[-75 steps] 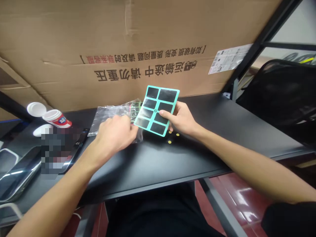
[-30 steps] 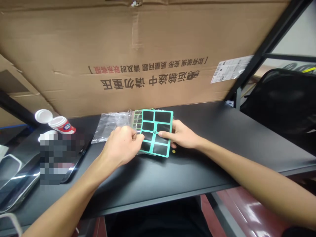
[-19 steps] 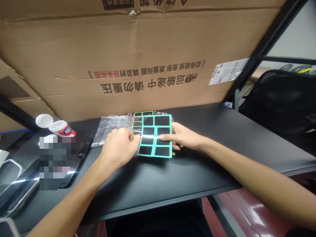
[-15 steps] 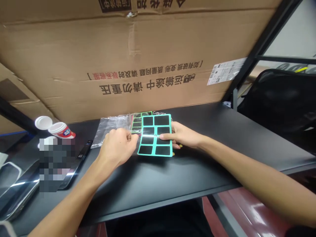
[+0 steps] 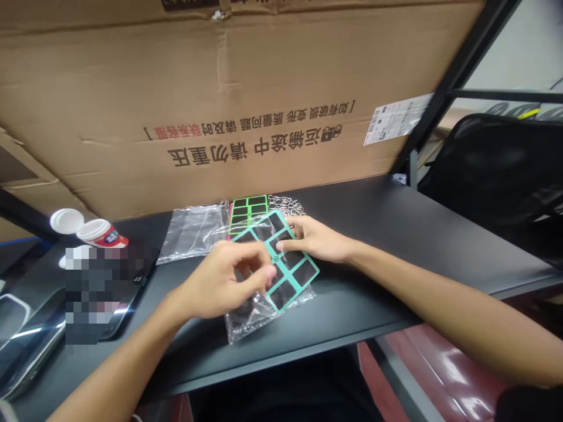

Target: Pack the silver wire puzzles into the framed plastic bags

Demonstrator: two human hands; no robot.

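Observation:
A teal-edged sheet with several black rectangles point(image 5: 303, 272) is held tilted above the dark table. My right hand point(image 5: 319, 239) grips its upper right part, the thumb lying on its face. My left hand point(image 5: 240, 278) is closed at the sheet's left side, with fingertips pinching a clear plastic bag point(image 5: 248, 322) that hangs below and around the sheet. Behind them lies a green-edged sheet point(image 5: 257, 206), with a pink edge beside it. A flat clear bag point(image 5: 189, 234) rests to its left, and a pile of metal rings point(image 5: 288, 206) to its right.
A large cardboard box point(image 5: 264, 70) stands along the back of the black table point(image 5: 373, 234). At the left are white-and-red cups point(image 5: 103, 233) and a dark phone-like device point(image 5: 136, 287). A black chair point(image 5: 497, 170) is at the right.
The teal-edged sheet has turned and tilted. My left hand has moved right and down over its lower left part, and the clear bag now shows below it.

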